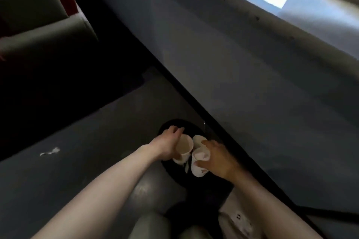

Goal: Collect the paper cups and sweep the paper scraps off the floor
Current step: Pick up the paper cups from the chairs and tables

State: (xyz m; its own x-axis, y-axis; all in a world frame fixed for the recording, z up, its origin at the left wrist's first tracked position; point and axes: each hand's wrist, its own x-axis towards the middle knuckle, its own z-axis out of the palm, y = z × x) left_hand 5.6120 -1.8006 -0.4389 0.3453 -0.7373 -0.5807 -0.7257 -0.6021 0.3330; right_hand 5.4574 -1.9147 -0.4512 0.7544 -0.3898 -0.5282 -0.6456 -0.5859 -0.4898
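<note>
Your left hand [169, 145] grips one paper cup [184, 147] and your right hand [215, 158] a second cup [197, 170] just beside it, apparently for nesting; a paper scrap [49, 151] lies well left.

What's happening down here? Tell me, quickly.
A person is bent low over the floor, collecting paper cups. The left hand grips a first cup with its open mouth toward the camera. The right hand holds a second cup beside it. A third cup shows just behind; whether it is held I cannot tell. All are above a dark round object by the wall. A white paper scrap lies to the left, not yet swept.
</note>
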